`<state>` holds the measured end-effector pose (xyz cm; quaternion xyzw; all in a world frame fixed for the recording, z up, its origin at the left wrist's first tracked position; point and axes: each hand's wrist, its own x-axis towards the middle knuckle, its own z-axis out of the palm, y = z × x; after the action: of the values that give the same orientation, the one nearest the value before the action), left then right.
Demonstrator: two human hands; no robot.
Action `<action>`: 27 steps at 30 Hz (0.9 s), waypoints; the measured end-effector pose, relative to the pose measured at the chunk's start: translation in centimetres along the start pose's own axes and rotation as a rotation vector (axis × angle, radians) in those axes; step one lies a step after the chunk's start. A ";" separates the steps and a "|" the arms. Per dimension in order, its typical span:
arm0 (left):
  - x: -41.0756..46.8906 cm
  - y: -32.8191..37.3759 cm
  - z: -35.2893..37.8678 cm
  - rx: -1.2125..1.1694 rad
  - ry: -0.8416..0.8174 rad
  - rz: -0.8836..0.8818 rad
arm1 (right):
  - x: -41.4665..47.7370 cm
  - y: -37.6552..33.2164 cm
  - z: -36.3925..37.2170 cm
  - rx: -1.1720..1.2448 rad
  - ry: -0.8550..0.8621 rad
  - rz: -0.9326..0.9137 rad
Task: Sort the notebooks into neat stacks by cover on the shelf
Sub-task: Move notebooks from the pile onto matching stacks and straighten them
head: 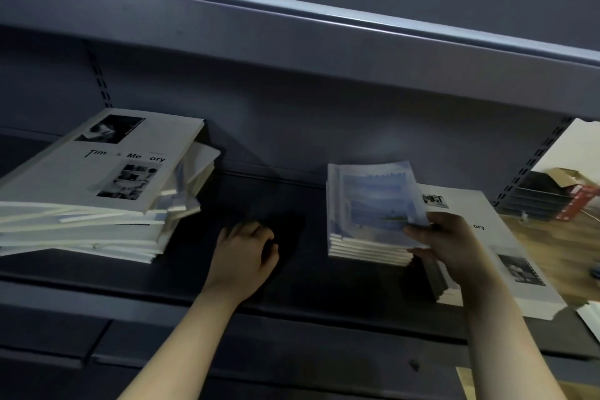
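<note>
The right hand (444,243) pinches a blue-cover notebook (373,201) atop the blue stack (367,248) toward the shelf's (292,273) right end. The left hand (250,253) rests empty and loosely curled mid-shelf. Next is probably squaring it, then drawing from the jumbled pile (97,178) at the left end.

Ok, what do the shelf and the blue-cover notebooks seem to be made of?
The dark grey shelf: probably painted metal with a smooth satin finish; the slotted uprights suggest it. The blue landscape-cover notebooks: paper with soft card covers, seemingly matte; pale page edges show, and the top one curves in the right hand's grip.
</note>
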<state>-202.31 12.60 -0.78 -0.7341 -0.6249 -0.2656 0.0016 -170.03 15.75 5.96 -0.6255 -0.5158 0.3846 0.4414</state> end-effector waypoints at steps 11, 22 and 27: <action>0.0 0.0 0.1 0.008 0.003 -0.018 | 0.0 0.2 1.1 -0.477 0.202 -0.226; 0.1 0.1 0.0 -0.002 -0.027 -0.024 | 0.3 0.0 2.0 -0.573 0.195 -0.208; 0.0 0.2 -0.2 0.005 -0.033 -0.021 | 0.2 0.1 2.1 -0.567 0.246 -0.190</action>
<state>-202.20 12.50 -0.58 -0.7317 -0.6333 -0.2519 -0.0100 -171.96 16.23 5.17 -0.7143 -0.6014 0.1039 0.3424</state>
